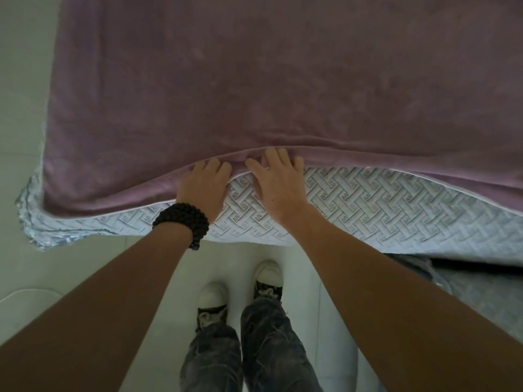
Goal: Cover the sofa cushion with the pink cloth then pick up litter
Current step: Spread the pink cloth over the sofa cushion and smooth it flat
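A large pink cloth [268,80] lies spread over the sofa cushion [368,205], which has a pale quilted woven-pattern cover. The cloth's near edge arches up in the middle, leaving a strip of the quilted cover bare along the front. My left hand [203,185], with a dark bead bracelet at the wrist, rests on that edge with its fingers curled into the cloth. My right hand [278,179] lies flat beside it on the cushion, fingertips tucked under the cloth's hem. No litter shows in this view.
Pale tiled floor [25,165] runs along the left and under my feet. My two shoes [240,295] and jeans stand just in front of the cushion. A grey fabric [481,292] hangs below the cushion at the lower right.
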`<state>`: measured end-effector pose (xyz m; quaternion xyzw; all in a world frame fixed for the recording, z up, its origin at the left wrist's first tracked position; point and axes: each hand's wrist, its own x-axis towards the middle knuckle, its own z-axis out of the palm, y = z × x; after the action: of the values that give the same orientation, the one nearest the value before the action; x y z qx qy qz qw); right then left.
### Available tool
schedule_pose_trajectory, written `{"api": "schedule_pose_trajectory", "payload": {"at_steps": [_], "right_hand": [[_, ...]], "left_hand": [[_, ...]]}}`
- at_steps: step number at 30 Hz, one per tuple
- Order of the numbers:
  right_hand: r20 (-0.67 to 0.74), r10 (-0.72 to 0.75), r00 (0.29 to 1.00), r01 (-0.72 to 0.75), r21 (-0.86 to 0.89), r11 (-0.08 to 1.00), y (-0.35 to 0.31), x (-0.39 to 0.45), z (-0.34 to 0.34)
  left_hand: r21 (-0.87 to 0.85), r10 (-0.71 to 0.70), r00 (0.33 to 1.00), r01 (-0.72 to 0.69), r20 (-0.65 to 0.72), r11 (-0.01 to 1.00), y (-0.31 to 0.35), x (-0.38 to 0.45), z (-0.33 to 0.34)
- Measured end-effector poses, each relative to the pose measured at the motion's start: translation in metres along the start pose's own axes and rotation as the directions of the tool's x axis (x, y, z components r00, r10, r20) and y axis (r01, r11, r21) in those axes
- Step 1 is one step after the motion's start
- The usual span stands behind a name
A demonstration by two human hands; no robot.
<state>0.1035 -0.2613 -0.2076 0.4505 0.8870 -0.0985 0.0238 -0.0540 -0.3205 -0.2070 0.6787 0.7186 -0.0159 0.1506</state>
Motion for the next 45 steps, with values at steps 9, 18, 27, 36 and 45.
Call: {"api": "schedule_pose_trajectory", "payload": {"at_steps": [9,18,27,36,45], "right_hand": [[-0.109,-0.175,0.979,0.178,0.025,0.984,0.003,-0.01,0.003],[0.15,-0.332,0.931,0.332,0.025,0.943,-0.024,-0.062,0.009],[0.19,-0.242,0.952,0.198,0.221,0.955,-0.017,-0.108,-0.007],[0.221,0.18,0.959,-0.19,0.023,0.982,0.084,-0.16,-0.022],[-0.026,0.153,0.988,-0.145,0.185,0.972,0.165,-0.113,-0.022]], "left_hand": [[-0.263,0.014,0.999,-0.024,-0.041,0.964,-0.007,-0.022,0.006],[-0.205,0.141,0.987,-0.123,0.074,0.971,-0.012,-0.062,0.015],[-0.019,0.0,0.92,0.008,0.393,1.0,0.012,-0.074,0.011],[-0.18,0.336,0.925,-0.305,0.179,0.935,0.131,-0.038,0.007],[0.035,0.173,0.982,-0.176,0.069,0.984,0.184,0.027,0.017]]}}
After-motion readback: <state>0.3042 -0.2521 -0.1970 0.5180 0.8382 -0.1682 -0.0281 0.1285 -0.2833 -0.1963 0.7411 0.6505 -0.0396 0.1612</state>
